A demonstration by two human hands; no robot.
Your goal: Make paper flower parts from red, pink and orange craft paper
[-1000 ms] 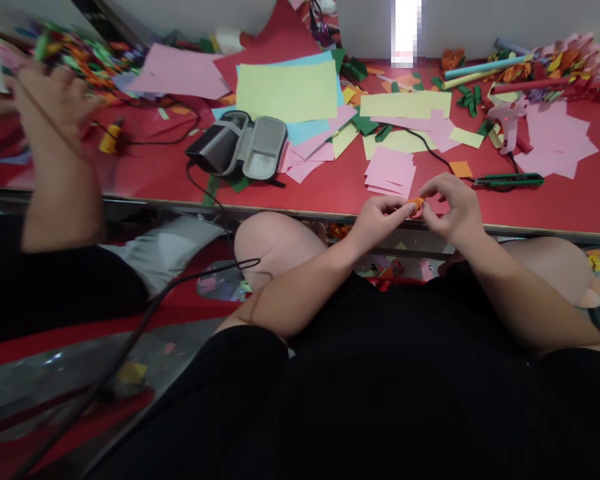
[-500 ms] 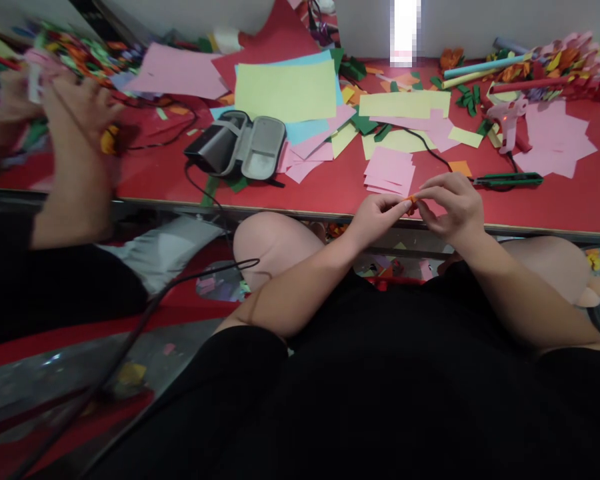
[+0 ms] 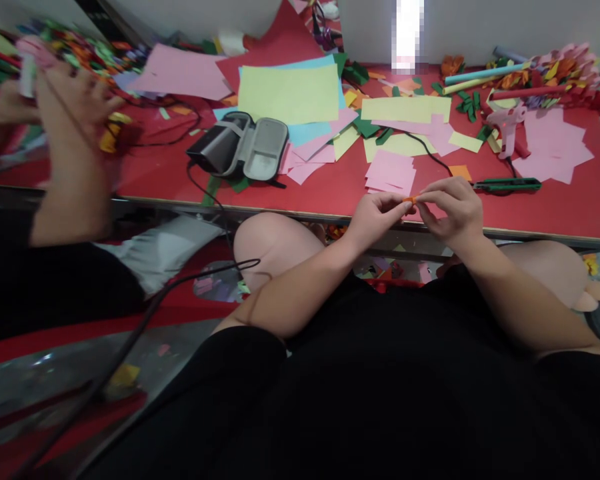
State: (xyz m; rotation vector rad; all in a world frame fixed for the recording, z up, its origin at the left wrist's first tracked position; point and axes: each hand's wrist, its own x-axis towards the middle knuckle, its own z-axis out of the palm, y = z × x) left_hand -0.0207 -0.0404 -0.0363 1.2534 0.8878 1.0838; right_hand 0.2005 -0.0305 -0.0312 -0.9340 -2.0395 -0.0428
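Note:
A small orange paper piece [image 3: 410,200] is pinched between both hands, just in front of the red table's edge. My left hand [image 3: 377,217] grips it from the left with thumb and forefinger. From the right, my right hand [image 3: 453,210] closes its fingertips on the same piece. A stack of pink paper squares [image 3: 391,172] lies just beyond my hands. To the right are a green utility knife [image 3: 507,185], an orange paper square [image 3: 460,173] and a pink glue gun [image 3: 507,128].
On the red table [image 3: 155,175] lie a yellow sheet [image 3: 289,93], an open grey case [image 3: 265,150], pink sheets [image 3: 555,145] and paper flowers [image 3: 570,70]. At the left, a person's hands [image 3: 80,100] hold a pink tool. A black cable [image 3: 155,300] crosses the lower left.
The orange piece looks flatter and more level between my fingertips. My hands have barely moved. The other person's hands have shifted slightly, with the pink tool raised a little.

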